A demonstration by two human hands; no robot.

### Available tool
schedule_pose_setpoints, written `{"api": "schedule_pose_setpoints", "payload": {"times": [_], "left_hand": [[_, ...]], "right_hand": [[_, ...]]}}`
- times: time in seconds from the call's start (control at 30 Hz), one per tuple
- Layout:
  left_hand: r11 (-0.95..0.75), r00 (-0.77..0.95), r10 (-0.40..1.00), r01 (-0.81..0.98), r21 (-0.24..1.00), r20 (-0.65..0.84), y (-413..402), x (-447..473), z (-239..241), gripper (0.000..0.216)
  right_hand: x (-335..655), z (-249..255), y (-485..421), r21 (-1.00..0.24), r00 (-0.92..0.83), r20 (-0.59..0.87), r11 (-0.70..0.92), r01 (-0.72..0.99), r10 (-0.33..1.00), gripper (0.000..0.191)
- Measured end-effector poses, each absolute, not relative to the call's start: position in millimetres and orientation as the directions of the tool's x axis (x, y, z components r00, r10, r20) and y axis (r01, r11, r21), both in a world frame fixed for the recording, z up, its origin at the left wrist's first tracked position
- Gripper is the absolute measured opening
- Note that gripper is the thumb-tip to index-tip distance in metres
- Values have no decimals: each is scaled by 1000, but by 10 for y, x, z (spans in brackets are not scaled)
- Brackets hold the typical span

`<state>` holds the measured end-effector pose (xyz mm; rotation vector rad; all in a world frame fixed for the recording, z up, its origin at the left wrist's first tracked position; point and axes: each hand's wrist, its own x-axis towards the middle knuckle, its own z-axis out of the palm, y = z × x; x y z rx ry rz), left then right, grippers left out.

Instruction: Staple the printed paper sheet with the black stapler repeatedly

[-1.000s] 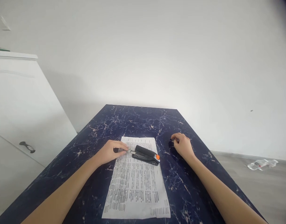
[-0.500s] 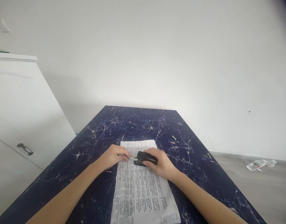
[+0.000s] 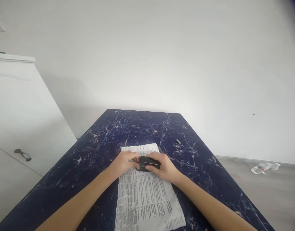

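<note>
A black stapler [image 3: 151, 161] lies over printed sheets of paper [image 3: 153, 195], held across them. My right hand [image 3: 165, 166] is closed around its right end, thumb on the near side and fingers over the far side. At the stapler's left end, the fingers of my left hand [image 3: 125, 163] are bent and pressed against it. Those fingers hide the thin metal part at that end. Under my wrists, the paper covers the near middle of the table.
The dark blue marbled table [image 3: 138, 128] narrows toward the white wall. A small dark strip [image 3: 178, 141] lies on its right side, beyond the paper. A white cabinet [image 3: 29, 106] stands at left. Clear plastic bottles [image 3: 265, 167] lie on the floor at right.
My left hand has moved right, up against the stapler's end. The thin metal part that stuck out between hand and stapler no longer shows. My right hand keeps its hold.
</note>
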<state>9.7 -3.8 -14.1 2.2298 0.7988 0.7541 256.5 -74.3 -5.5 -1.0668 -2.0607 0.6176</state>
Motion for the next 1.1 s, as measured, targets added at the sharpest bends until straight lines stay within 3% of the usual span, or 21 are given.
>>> {"api": "schedule_pose_setpoints", "payload": {"times": [0.3, 0.53, 0.7, 0.83, 0.9, 1.0, 1.1], "left_hand": [[-621, 585, 749, 457, 637, 310, -77, 126, -130, 19], [-618, 592, 721, 312, 722, 361, -49, 113, -86, 28], [-652, 665, 671, 317, 689, 329, -25, 65, -97, 43], [-628, 538, 754, 419, 656, 378, 20, 0, -61, 37], [-617, 501, 783, 554, 558, 369, 37, -16, -71, 46], [-613, 569, 789, 695, 377, 234, 55, -16, -142, 70], [-627, 608, 774, 696, 350, 179, 67, -20, -201, 62]], "right_hand": [[2529, -92, -725, -696, -403, 376, 542, 471, 834, 26], [2535, -78, -742, -718, -402, 456, 596, 361, 794, 37], [2503, -58, -777, -685, -476, 473, 649, 330, 741, 35], [2567, 2, -806, -695, -394, 438, 582, 422, 808, 29], [2690, 39, -799, -686, -336, 406, 526, 502, 850, 24], [2974, 62, -747, -624, -184, 385, 402, 670, 904, 23], [3264, 50, -683, -554, -75, 383, 294, 779, 921, 25]]}}
